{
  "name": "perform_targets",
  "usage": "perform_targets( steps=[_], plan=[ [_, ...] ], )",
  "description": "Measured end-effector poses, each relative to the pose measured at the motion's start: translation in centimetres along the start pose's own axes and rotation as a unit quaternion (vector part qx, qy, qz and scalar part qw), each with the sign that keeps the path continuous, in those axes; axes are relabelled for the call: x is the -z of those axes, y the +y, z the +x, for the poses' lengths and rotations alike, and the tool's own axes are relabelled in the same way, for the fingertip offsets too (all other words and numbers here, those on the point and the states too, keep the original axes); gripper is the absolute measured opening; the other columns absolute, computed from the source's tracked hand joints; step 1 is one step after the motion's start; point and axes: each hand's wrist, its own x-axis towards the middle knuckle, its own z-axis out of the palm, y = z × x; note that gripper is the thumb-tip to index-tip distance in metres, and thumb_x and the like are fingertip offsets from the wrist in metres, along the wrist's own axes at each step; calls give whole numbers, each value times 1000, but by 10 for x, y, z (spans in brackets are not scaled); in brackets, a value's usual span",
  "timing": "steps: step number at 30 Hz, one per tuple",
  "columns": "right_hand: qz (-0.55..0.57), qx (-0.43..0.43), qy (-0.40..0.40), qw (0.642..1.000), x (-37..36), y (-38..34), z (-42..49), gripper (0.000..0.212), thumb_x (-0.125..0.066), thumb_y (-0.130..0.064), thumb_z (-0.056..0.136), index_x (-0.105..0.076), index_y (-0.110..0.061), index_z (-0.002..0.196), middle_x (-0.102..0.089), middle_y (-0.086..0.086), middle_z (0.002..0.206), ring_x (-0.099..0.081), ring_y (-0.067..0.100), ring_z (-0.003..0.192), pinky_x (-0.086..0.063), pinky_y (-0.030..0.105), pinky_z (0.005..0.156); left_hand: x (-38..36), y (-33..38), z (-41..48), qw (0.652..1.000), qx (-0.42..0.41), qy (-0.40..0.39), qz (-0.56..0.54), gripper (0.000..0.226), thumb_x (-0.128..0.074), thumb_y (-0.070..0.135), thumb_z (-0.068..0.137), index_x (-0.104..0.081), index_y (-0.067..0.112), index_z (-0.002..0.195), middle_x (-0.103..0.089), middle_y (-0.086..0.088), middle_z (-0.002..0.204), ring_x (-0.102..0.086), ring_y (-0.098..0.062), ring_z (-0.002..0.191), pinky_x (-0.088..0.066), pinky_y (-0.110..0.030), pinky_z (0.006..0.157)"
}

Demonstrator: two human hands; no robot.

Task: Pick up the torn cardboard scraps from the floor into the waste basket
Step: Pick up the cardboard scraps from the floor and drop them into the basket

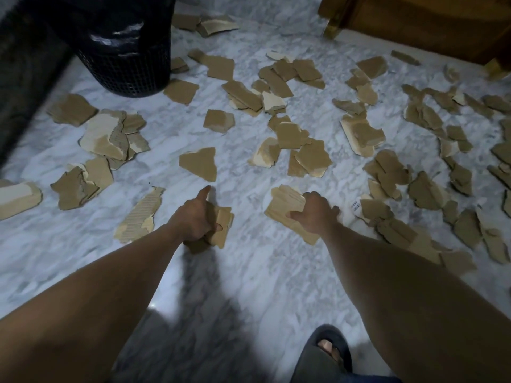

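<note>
The task looks to be at an early stage. Both of the person's hands are down at the marble floor (249, 272) in the middle of the frame, and each already holds cardboard. The left hand (197, 221) has its fingers curled around a small stack of pale scraps (222, 226), with the thumb sticking out towards a lone brown scrap (200, 163) just above it. The right hand (315, 214) has its fingers closed over the edge of a larger pale piece (287, 205) that shows its corrugated inner face; whether that piece is already clear of the floor cannot be told.

The waste basket (130, 67), black mesh with a dark liner, stands in the upper left of the frame, well apart from both hands. Its inside is out of view, so how much has gone into it cannot be judged.

What is left is plainly most of the job. Dozens of torn scraps lie scattered across the upper half and right side of the frame: a cluster (110, 134) at the left below the basket, more (276, 87) through the centre, and a dense spread (428, 175) down the right edge. A few lie behind the basket near the top. Wooden furniture (414, 20) fills the upper right corner, and a slippered foot (327, 346) shows at the bottom.
</note>
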Motion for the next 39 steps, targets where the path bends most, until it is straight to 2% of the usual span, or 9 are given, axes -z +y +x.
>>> perform_targets(
  steps=[6, 13, 16, 21, 24, 27, 29, 35, 39],
  plan=[
    [24, 18, -17, 999, 2, -11, -26, 44, -77, -48, 75, -59, -29, 110, -67, -2, 104, -62, 26, 105, -44, 42, 98, 8, 6, 1, 1000, -12, -13, -25, 123, -88, 26, 66, -2, 25, 156, -63, -11, 123, -58, -33, 114, -48, -44, 97],
    [195, 65, 3, 979, 9, -47, -18, 43, -84, -35, 72, -69, -12, 105, -72, 5, 96, -69, 22, 90, -49, 28, 67, 69, -39, -6, 985, 152, 22, -84, 101, -90, 25, 61, -33, 1, 141, -56, -14, 125, -57, -36, 116, -48, -35, 90],
    [98, 21, -4, 995, 3, -55, 0, 59, -76, -53, 75, -64, -10, 114, -64, 14, 117, -62, 29, 107, -51, 35, 83, 74, -54, -23, 984, 174, 2, -25, 96, -84, 38, 49, -50, 4, 132, -58, -18, 127, -62, -35, 107, -55, -37, 87],
    [-47, -33, -22, 998, -10, -55, 12, 84, -63, -76, 72, -59, -10, 124, -60, 14, 128, -50, 30, 126, -40, 40, 104, 68, -67, -22, 982, 180, 53, -35, 82, -84, 30, 69, -43, 3, 136, -56, -19, 126, -60, -35, 109, -54, -37, 79],
    [-27, 10, -6, 1000, -13, -61, 7, 77, -67, -72, 71, -59, -14, 121, -63, 10, 123, -52, 32, 122, -40, 39, 95, 71, -67, -19, 977, 201, 71, -32, 64, -85, 32, 65, -57, 4, 116, -59, -16, 119, -62, -32, 101, -52, -32, 72],
    [-4, 57, 4, 998, -12, -78, -2, 68, -75, -59, 72, -55, -18, 123, -63, 7, 120, -49, 33, 121, -46, 41, 93, 68, -70, -16, 969, 229, 82, -32, 75, -88, 30, 63, -53, 3, 123, -46, -20, 131, -55, -36, 113, -50, -38, 87],
    [19, 79, -2, 997, -12, -87, -6, 66, -81, -51, 71, -49, -23, 122, -62, 6, 118, -52, 32, 118, -50, 44, 93, 69, -72, -15, 972, 221, 77, -36, 80, -89, 37, 60, -54, 1, 122, -54, -18, 122, -59, -33, 105, -51, -35, 78],
    [188, 79, -83, 975, 14, -74, 2, 96, -86, -38, 74, -35, -12, 151, -41, 8, 153, -42, 26, 138, -39, 33, 104, 66, -62, -11, 982, 179, 54, 15, 84, -83, 28, 65, -34, 8, 131, -57, -18, 119, -54, -38, 112, -52, -45, 89],
    [122, 19, -91, 988, 34, -18, -3, 108, -89, -41, 69, -29, -11, 153, -33, 10, 158, -38, 28, 141, -37, 36, 109, 59, -44, -9, 993, 105, 21, 39, 83, -74, 13, 72, -26, 13, 141, -60, -19, 116, -58, -38, 110, -51, -41, 85]
  ],
)
